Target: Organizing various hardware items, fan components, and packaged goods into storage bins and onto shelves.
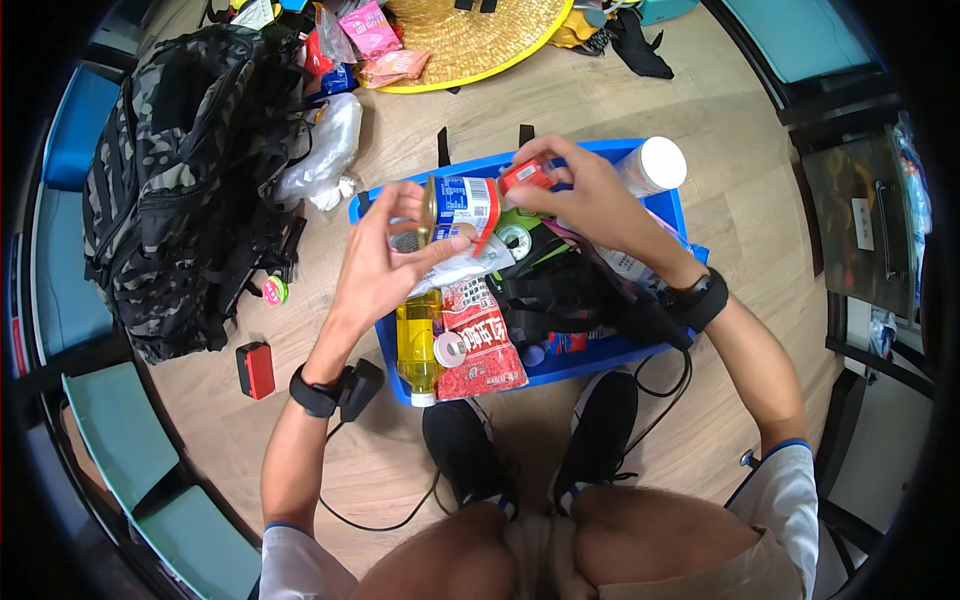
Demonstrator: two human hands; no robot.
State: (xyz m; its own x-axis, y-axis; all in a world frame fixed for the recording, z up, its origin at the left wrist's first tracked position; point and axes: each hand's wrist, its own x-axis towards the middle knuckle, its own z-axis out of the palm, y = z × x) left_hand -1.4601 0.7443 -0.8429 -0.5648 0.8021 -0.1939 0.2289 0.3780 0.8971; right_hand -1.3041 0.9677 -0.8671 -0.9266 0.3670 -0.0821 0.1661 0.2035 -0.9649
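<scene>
My left hand (382, 262) grips a blue-and-red food tin (466, 202) with a gold-coloured metal end, tilted above the bin. In my right hand (585, 191) is a small red packet (525, 177), pinched close to the tin's right side. Both hands are over a blue plastic bin (390, 367). Inside it, a bottle of yellow liquid (420, 337) lies beside a red printed bag (480, 345) and a small round white lid (450, 349). A white-capped tub (660, 165) leans at the far right corner. Black straps and fabric (570, 289) cover other contents.
A camouflage backpack (180, 187) and a clear plastic bag (330, 150) lie on the floor to the left, near a red-and-black box (256, 370) and a small round tin (275, 291). Beyond the bin is a straw hat (480, 45) with pink packets (371, 30). Cables (375, 525) trail by my shoes.
</scene>
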